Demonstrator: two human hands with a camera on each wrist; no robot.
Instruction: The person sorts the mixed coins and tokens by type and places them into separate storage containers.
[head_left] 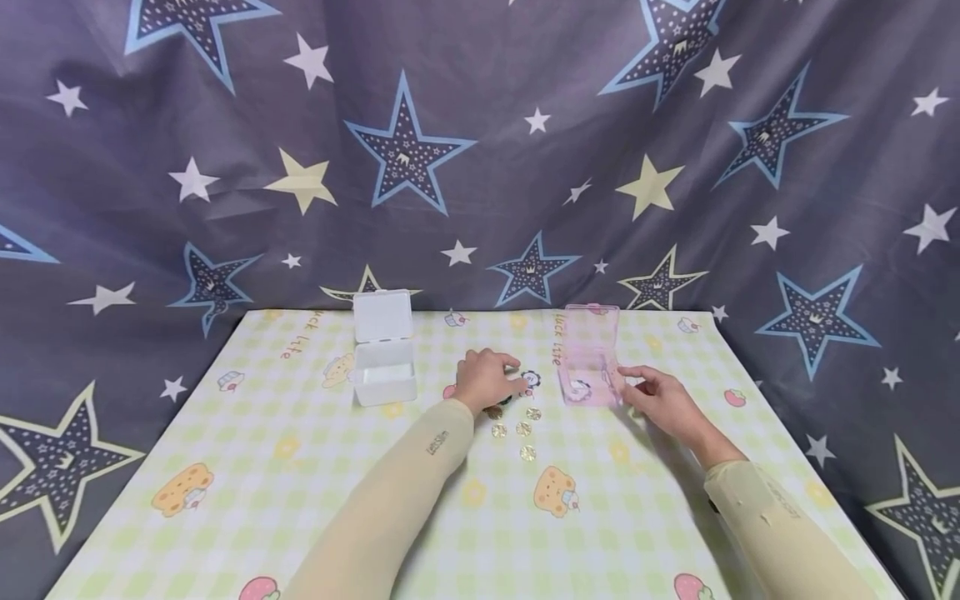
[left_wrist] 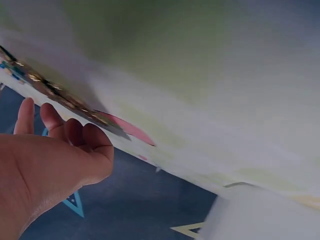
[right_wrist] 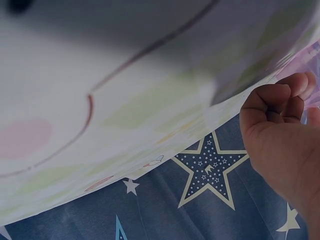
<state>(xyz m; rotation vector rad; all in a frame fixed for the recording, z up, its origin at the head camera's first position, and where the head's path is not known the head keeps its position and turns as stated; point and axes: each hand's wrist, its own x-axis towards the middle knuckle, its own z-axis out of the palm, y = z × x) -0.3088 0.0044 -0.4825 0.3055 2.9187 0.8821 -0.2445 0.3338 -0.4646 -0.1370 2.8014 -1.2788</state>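
A small clear pink box (head_left: 588, 385) stands with its lid raised, and a round dark-rimmed piece lies inside. My right hand (head_left: 667, 407) grips its right side with thumb and fingers; the pink plastic (right_wrist: 312, 65) shows beyond the curled fingers in the right wrist view. My left hand (head_left: 487, 379) reaches low over the table with loosely bent fingers. Near its fingertips lies another round dark-rimmed piece (head_left: 531, 380). Several gold coin-like discs (head_left: 523, 428) lie just in front of it. Part of the group is hidden under the left hand.
A white box (head_left: 385, 382) with its lid up stands left of the left hand. A checked cloth with printed bears and strawberries (head_left: 247, 500) covers the table. Behind hangs a dark star-patterned curtain (head_left: 465, 100).
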